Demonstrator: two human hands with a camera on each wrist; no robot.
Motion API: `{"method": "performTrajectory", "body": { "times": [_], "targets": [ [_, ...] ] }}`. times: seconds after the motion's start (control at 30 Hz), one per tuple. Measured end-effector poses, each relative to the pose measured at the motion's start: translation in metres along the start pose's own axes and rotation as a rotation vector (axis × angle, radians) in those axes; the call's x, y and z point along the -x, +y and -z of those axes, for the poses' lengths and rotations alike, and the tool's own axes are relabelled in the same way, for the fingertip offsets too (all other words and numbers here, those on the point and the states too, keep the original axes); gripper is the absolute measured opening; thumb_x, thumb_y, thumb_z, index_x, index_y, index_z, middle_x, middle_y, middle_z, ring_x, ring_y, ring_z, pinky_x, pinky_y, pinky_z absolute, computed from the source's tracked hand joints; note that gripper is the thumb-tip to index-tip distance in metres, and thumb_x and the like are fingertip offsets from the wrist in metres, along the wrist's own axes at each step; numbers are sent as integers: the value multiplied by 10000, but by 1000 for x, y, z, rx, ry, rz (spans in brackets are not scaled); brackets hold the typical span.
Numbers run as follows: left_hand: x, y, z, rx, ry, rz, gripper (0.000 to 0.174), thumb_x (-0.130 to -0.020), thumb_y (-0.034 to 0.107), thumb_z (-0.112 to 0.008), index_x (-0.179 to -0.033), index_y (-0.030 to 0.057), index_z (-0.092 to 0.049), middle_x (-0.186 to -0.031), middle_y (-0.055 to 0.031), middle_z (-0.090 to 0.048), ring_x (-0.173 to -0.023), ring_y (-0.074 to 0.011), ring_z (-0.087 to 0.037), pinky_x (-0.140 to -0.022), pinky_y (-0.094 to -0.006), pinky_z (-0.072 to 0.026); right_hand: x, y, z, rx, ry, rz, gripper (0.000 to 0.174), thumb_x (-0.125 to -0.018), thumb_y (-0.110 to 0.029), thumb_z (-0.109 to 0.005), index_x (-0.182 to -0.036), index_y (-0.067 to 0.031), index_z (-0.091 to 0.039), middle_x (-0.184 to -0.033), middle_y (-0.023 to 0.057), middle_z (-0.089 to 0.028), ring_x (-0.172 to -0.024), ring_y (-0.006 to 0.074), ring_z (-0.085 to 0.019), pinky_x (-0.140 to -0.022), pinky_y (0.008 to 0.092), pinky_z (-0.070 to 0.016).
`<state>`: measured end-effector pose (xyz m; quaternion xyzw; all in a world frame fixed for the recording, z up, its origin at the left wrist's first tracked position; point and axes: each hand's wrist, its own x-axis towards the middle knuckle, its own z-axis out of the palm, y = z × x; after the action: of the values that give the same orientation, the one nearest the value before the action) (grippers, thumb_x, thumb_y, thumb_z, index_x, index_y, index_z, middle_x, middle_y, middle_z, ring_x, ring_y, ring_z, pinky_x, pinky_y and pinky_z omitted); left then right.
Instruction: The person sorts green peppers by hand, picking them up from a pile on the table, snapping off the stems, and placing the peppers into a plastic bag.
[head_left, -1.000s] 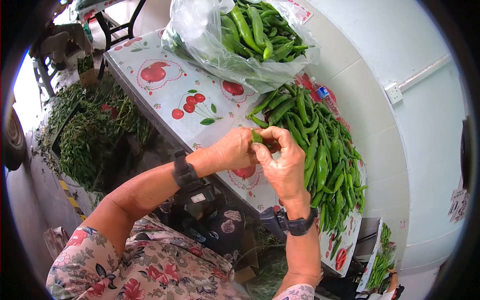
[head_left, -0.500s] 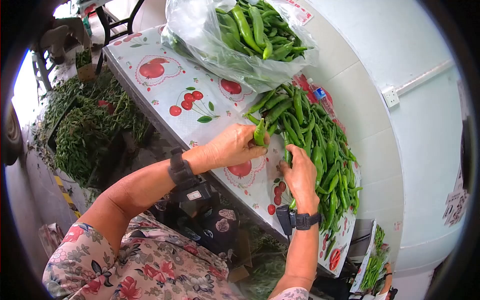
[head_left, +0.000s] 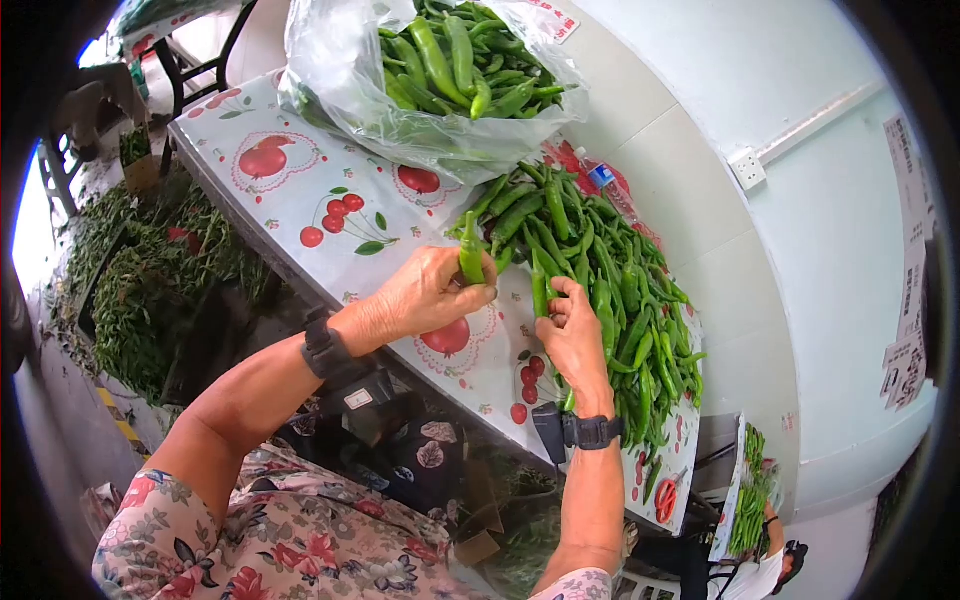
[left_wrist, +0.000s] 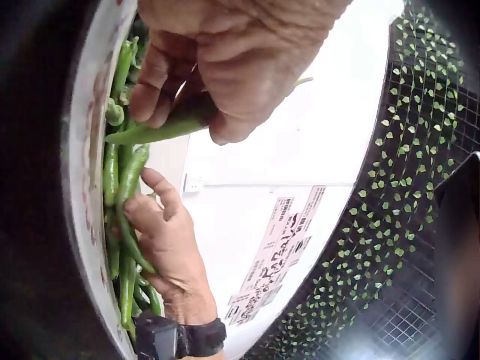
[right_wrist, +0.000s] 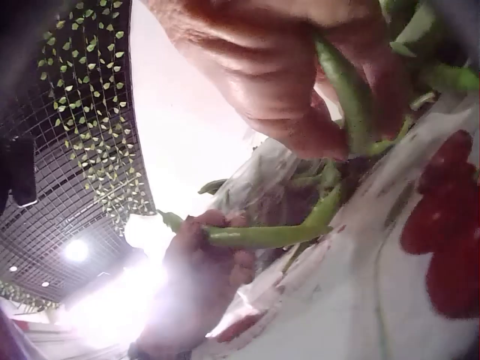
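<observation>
Between thumb and fingers, my left hand (head_left: pixel 425 290) holds a green chili pepper (head_left: pixel 470 255) upright over the table. A short way to its right, my right hand (head_left: pixel 575 345) pinches another green chili pepper (head_left: pixel 540 285) at the near edge of a large heap of green chili peppers (head_left: pixel 630 290). The right wrist view shows that pepper (right_wrist: pixel 349 94) between the right thumb and fingers, with the left hand's pepper (right_wrist: pixel 262 236) beyond. From the left wrist, the held pepper (left_wrist: pixel 169 129) points toward the heap.
A clear plastic bag (head_left: pixel 340 110) of green peppers stands at the table's far end. The fruit-print tablecloth (head_left: pixel 285 205) covers the table. Red-handled scissors (head_left: pixel 667 498) lie near its right end, and a plastic bottle (head_left: pixel 605 180) lies behind the heap. Leafy plants (head_left: pixel 130 290) cover the floor at left.
Both hands were together at a small green piece. The right hand has parted to the right, reached the heap and pinched a pepper; the left keeps its pepper. The head view has shifted.
</observation>
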<state>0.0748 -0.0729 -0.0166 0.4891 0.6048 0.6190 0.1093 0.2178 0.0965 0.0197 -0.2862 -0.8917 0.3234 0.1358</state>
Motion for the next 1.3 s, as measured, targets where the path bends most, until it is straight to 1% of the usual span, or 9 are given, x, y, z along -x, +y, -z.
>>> {"method": "performTrajectory", "body": {
  "times": [0.27, 0.4, 0.57, 0.67, 0.73, 0.8, 0.87, 1.03, 1.3],
  "targets": [
    [0, -8, 1, -66, -31, 34, 205, -846, 178, -615, -962, 10, -595, -731, -73, -579, -639, -116, -495, -595, -302, -447, 15, -45, -29, -367, 6, 313, 356, -786, 7, -605, -1133, -7, -529, -1005, 101, -632, -864, 153, -607, -760, 285, -502],
    [-3, -19, 0, 8, 82, -40, 216, -806, 180, -640, -892, -8, -581, -669, -164, -597, -587, -234, -591, -574, -355, -471, 16, -54, -38, -231, 2, 384, 333, -799, -3, -597, -1130, -13, -561, -971, 79, -643, -818, 144, -611, -738, 292, -513],
    [-1, -14, -2, -69, 49, 31, 243, -757, 209, -678, -886, 18, -601, -699, -168, -614, -637, -276, -620, -605, -366, -482, 26, -40, -31, -102, 42, 500, 293, -801, -30, -605, -1093, -8, -609, -957, 82, -657, -808, 152, -615, -729, 284, -508],
    [0, -10, -2, -149, 29, 158, 254, -740, 229, -691, -869, 32, -597, -736, -182, -625, -686, -363, -615, -630, -422, -480, 47, -57, -3, -130, 99, 580, 252, -774, -6, -626, -1026, -25, -636, -974, 112, -667, -853, 222, -651, -723, 326, -517],
    [1, -11, 1, -141, 1, 92, 230, -746, 167, -696, -913, 35, -610, -712, -147, -620, -619, -232, -601, -617, -366, -482, 67, -68, 16, -276, 55, 641, 206, -773, -16, -614, -972, 33, -639, -915, 122, -662, -783, 183, -615, -713, 290, -491],
    [2, -20, -1, -100, 19, 37, 257, -753, 234, -684, -900, 42, -596, -741, -195, -619, -706, -389, -605, -640, -439, -480, 85, -75, 19, -133, 99, 936, 193, -757, -56, -627, -936, 13, -647, -904, 132, -659, -787, 205, -631, -695, 309, -504],
    [4, -28, -3, -185, 13, -27, 274, -765, 218, -677, -956, 36, -604, -763, -193, -632, -708, -360, -626, -624, -413, -486, 100, -85, 14, -148, -1, 1080, 188, -760, -61, -626, -933, 11, -644, -899, 131, -655, -783, 205, -628, -690, 311, -501],
    [2, -32, -11, -156, 94, -102, 223, -724, 192, -671, -831, 28, -564, -684, -190, -586, -694, -395, -594, -612, -454, -474, 102, -108, -18, -239, -232, 1227, 177, -768, -74, -622, -926, 5, -636, -885, 127, -646, -772, 205, -619, -680, 316, -493],
    [-2, -31, -12, -202, 55, -40, 253, -707, 228, -661, -834, 30, -567, -705, -186, -595, -717, -387, -600, -637, -452, -483, 84, -130, -57, -305, -340, 1316, 161, -781, -94, -617, -914, -4, -624, -863, 122, -631, -755, 205, -606, -662, 323, -480]
  ]
}}
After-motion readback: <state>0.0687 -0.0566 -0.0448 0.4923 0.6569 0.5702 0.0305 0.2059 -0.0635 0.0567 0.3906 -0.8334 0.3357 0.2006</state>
